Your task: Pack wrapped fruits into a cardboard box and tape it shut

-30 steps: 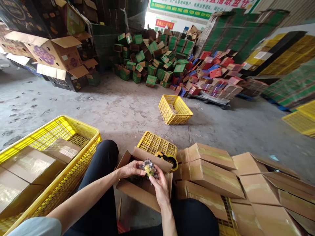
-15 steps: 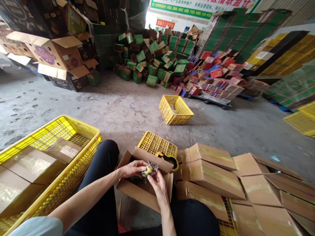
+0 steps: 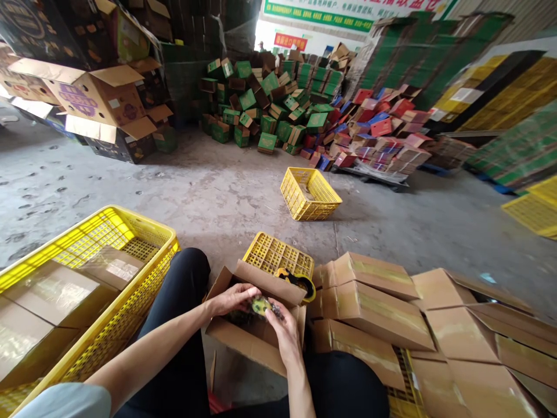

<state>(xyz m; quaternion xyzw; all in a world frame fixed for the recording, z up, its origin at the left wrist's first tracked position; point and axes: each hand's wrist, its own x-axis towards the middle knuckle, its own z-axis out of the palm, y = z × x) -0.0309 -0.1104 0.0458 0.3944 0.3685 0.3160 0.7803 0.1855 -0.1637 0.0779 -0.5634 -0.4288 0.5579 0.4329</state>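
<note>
Cartons (image 3: 383,313) crowd the right side of my view, brown and taped shut, packed close against one another. Just beside them I see an upturned crate (image 3: 265,255) with a yellow-and-black tool (image 3: 308,284) at its near edge, partly hidden by a raised flap (image 3: 272,283). The left knee (image 3: 194,273) and right knee (image 3: 348,377) flank the working spot, so I have little room sideways. Farther off, across the floor (image 3: 209,186), lie heaped green boxes (image 3: 265,110) and red and blue boxes (image 3: 378,128), with big boxes (image 3: 98,98) stacked at left

I have the packet (image 3: 260,306), something yellow-green in shiny wrapping, between both hands, above the open box (image 3: 243,342). The left hand (image 3: 235,298) pinches its left end from above; the right hand (image 3: 285,331) grips the right end, thumb over the top. Both are closed on it, and the flap stands just behind

Inside the open box I make out dark shapes under the left hand, too dim to name. The left crate (image 3: 148,296) holds more brown cartons with glossy tape. Something pale lies at the bottom of the far crate (image 3: 296,203), though I cannot tell what
</note>
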